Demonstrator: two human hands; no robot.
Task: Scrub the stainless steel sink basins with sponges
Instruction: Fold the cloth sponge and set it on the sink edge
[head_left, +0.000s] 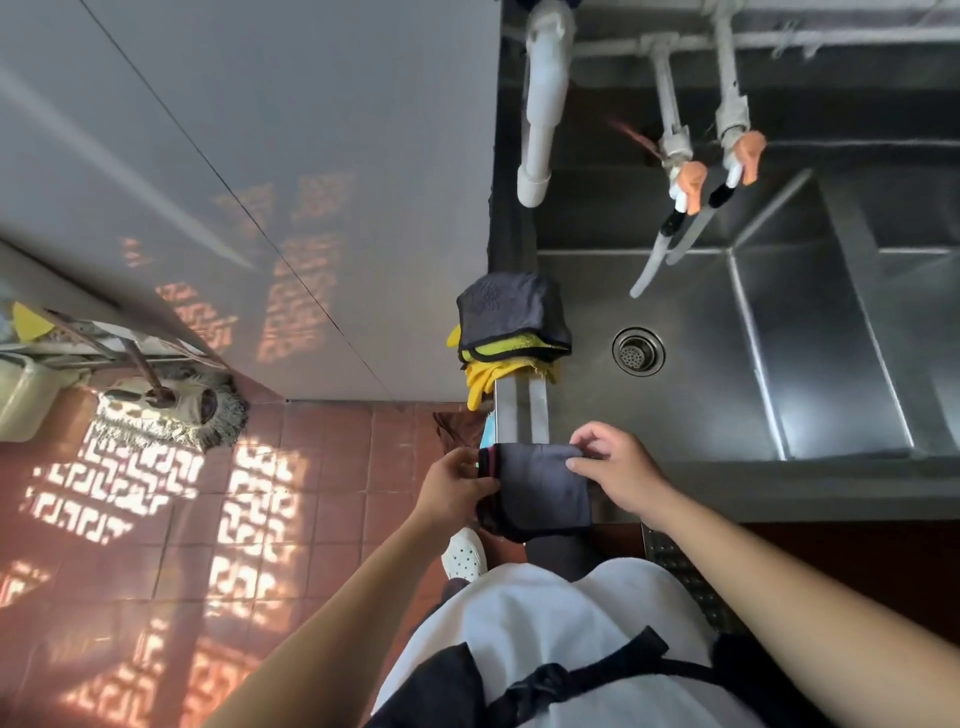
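Note:
A stainless steel sink basin (727, 364) with a round drain (638, 351) fills the right of the view. A dark grey folded cloth (540, 488) hangs over the sink's front left corner. My left hand (457, 483) grips the cloth's left edge. My right hand (618, 473) pinches its upper right edge, fingers on top. On the sink's left rim (521, 415), further back, lies a pile of dark and yellow cloths (511, 322) over yellow gloves (483, 382). No sponge is in view.
Two taps with orange handles (717, 166) and a white drain pipe (543, 104) hang over the back of the basin. A grey wall panel (260, 182) stands to the left. A mop (171, 410) lies on the red tiled floor (311, 519).

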